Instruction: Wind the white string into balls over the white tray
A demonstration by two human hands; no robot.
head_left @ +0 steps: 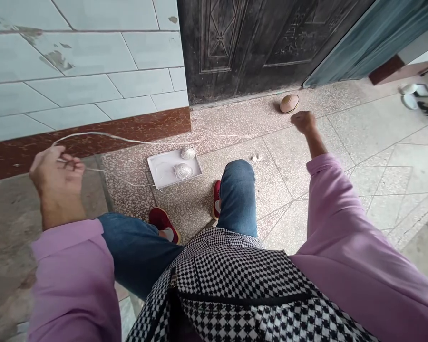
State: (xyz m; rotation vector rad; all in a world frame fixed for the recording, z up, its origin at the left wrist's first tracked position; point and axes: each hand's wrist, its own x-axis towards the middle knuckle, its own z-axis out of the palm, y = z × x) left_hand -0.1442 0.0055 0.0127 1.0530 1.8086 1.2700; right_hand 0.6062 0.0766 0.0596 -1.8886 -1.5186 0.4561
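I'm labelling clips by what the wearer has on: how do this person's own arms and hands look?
Both arms wear plain pinkish-purple sleeves: the left sleeve and the right sleeve each end in a broad band above the wrist, with no marking that I can see. The left hand and right hand are ungloved.

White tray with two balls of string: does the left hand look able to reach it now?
Probably yes, with some bending: no object shows between the left hand and the tray on the floor, only string, which that hand holds.
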